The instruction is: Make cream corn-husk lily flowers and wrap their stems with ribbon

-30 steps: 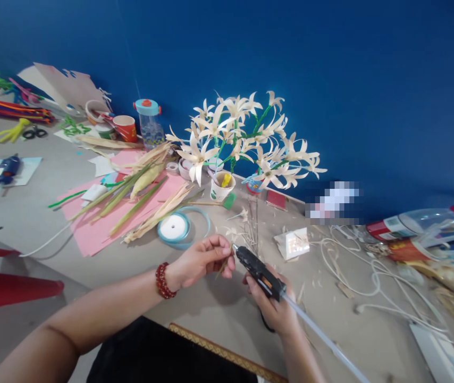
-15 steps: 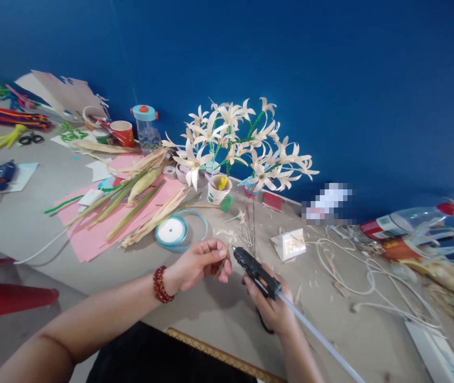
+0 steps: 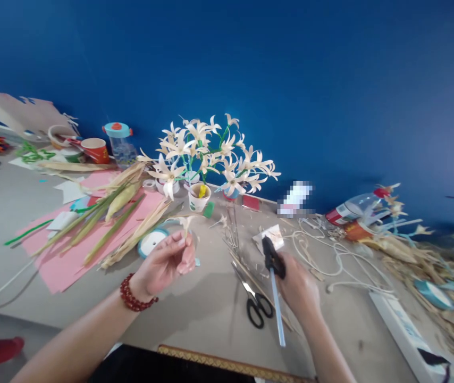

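My left hand point(image 3: 168, 261), with a red bead bracelet on the wrist, pinches a small pale straw flower piece point(image 3: 186, 224) between thumb and fingers and holds it upright. My right hand point(image 3: 299, 287) grips a black glue gun point(image 3: 272, 258) with a clear glue stick point(image 3: 277, 311) sticking out of its back toward me. The gun's nozzle points away from me, toward a white paper scrap point(image 3: 270, 235). The two hands are apart, with black-handled scissors point(image 3: 253, 299) lying on the grey table point(image 3: 207, 314) between them.
A bunch of cream straw flowers point(image 3: 207, 154) on green stems stands in cups near the blue wall. Corn husks and stalks lie on pink paper point(image 3: 57, 266) at left, beside a tape roll point(image 3: 150, 242). White cords point(image 3: 342, 266), a power strip point(image 3: 402, 324), a bottle point(image 3: 354, 208) and husk scraps fill the right.
The view has swung right. My right hand has drawn the glue gun away from the flower piece and turned its nozzle away; my left hand has lifted the piece upright. Scissors have come into view.
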A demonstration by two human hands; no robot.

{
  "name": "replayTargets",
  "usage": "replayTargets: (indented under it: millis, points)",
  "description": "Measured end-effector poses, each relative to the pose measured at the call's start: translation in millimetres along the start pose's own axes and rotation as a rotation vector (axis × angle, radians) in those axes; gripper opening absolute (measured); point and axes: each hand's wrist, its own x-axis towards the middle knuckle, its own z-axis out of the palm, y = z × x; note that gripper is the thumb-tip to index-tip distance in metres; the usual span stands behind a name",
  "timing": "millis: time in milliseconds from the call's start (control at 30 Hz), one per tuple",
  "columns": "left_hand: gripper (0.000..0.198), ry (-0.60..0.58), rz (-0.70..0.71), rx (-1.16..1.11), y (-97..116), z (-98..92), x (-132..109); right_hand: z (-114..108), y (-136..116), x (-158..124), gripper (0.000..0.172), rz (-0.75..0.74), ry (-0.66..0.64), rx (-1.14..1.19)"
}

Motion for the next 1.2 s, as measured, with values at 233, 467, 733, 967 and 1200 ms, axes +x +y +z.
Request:
replayTargets:
  millis: [233,467,733,967,1200]
  points:
    - [0.007,0.132,0.096,0.261,38.6,0.6,-30.2,13.1,55.5,13.2,0.040,-0.076,-0.239,-0.045]
    - [0.011,0.234,0.112,0.454,57.8,-9.7,-42.2,-10.2,-34.3,11.0,0.024,-0.230,-0.065,0.350]
    - [0.017,0.158,-0.011,0.482,41.8,-8.9,-21.6,30.4,-172.5,29.3,0.012,-0.427,-0.281,0.448]
    - [0.020,0.185,-0.022,0.510,29.0,-6.3,-19.9,13.8,-162.4,13.1,0.007,-0.253,-0.367,0.675]
    - [0.021,0.138,0.024,0.571,-11.4,4.4,-14.2,-26.2,-126.0,-20.6,0.007,-0.174,-0.156,1.095]
